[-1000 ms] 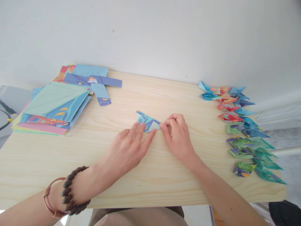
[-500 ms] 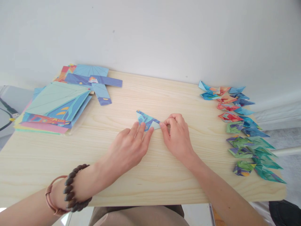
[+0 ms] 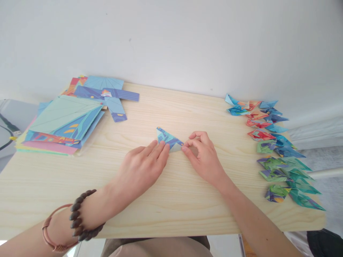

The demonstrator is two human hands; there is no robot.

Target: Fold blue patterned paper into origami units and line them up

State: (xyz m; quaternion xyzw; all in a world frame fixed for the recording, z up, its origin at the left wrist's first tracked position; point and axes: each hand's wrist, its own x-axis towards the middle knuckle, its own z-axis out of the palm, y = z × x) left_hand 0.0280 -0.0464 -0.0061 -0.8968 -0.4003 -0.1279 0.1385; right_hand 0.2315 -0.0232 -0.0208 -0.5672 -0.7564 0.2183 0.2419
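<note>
Head view: folding likely; folded paper triangle (image 3: 167, 137) midway between back and front edges of tabletop (image 3: 187, 214). Left hand (image 3: 142, 166) flat, fingers extended over it; right hand (image 3: 206, 160) pinches right corner; neat crease needs aligned layers.

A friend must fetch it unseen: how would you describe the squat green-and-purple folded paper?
On the pale wooden table, find the colourful folded papers at right. At their near end, left of the pointed teal folded papers, sits the squat green-and-purple folded paper, with an orange-yellow lower edge.
</note>
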